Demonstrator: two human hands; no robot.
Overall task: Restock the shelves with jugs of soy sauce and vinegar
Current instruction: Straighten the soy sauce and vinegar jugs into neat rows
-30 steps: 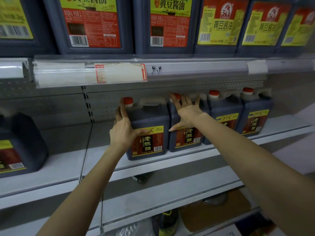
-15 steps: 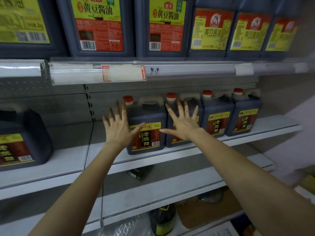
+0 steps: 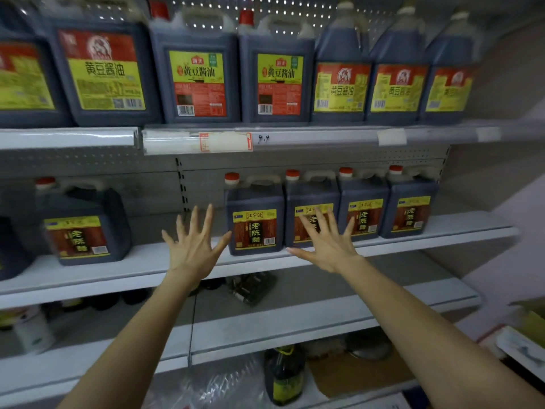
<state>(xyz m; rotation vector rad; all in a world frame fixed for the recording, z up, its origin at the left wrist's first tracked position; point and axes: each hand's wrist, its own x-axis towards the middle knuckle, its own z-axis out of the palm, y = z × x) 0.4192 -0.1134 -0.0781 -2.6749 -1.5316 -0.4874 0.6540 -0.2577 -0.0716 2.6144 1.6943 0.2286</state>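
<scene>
Several dark vinegar jugs with red caps stand in a row on the middle shelf (image 3: 442,231); the leftmost of the row (image 3: 255,219) is just right of my left hand. My left hand (image 3: 194,246) hovers in front of the shelf with fingers spread, holding nothing. Over the label of the second jug (image 3: 312,199) my right hand (image 3: 327,240) is spread flat and empty; whether it touches the jug I cannot tell. Another vinegar jug (image 3: 85,225) stands alone further left. Large soy sauce jugs (image 3: 200,75) fill the upper shelf.
A bare stretch of middle shelf lies between the lone left jug and the row. A lower shelf (image 3: 324,317) holds a dark packet (image 3: 253,286). Below stand a dark bottle (image 3: 283,376), plastic wrap and cardboard. A cardboard box (image 3: 528,329) sits at right.
Both hands have let go of the two jugs and drawn back from the shelf with fingers spread. The view has pulled back and tilted up, showing more of the upper shelf.
</scene>
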